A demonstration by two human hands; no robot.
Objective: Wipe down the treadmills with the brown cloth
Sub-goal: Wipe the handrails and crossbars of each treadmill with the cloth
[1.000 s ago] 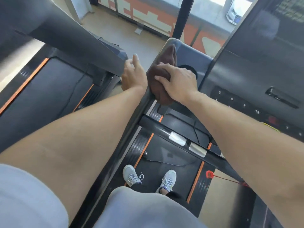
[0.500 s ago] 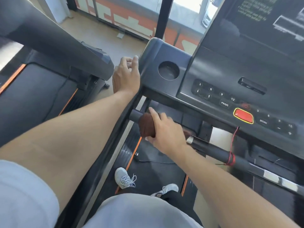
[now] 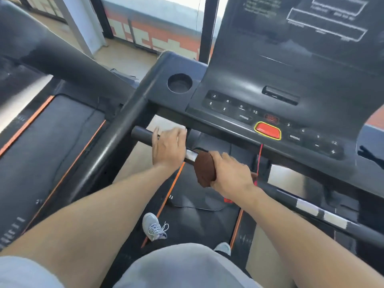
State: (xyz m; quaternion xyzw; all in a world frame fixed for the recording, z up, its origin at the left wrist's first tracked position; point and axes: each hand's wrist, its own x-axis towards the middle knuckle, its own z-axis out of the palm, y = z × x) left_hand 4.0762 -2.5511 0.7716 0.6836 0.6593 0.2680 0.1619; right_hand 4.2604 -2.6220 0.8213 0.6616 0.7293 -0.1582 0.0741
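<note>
Brown cloth [image 3: 204, 169] bunched round the front crossbar [image 3: 143, 135] of the treadmill, just below the console [image 3: 245, 96]. Gripped by the right hand [image 3: 231, 173], fingers curled over the top of the wad and the bar beneath, thumb side toward the middle. Left hand [image 3: 168, 147] laid on the same bar just beside the cloth, fingers curling over the far side, back of the hand up; a short silver patch [image 3: 191, 155] of bar showing between the two hands. Both forearms bare, reaching in from the lower edge.

Above the bar, a round cup holder [image 3: 179, 83] at the console's left corner, rows of numbered buttons, and a red button [image 3: 268, 129] ringed in yellow. Thin red cord [image 3: 259, 161] hanging from under that button, passing just right of the right hand. Dark screen [image 3: 311, 28] tilted up behind, faint white outlines on it.

Black belt [image 3: 197, 223] below with orange stripes along its edges; one grey laced shoe [image 3: 153, 226] planted near the left stripe, the toe of another barely showing past grey shorts. Second treadmill [image 3: 52, 132] alongside on the left, its thick black rail crossing the upper left corner. Tan floor and an orange-and-white wall beyond.
</note>
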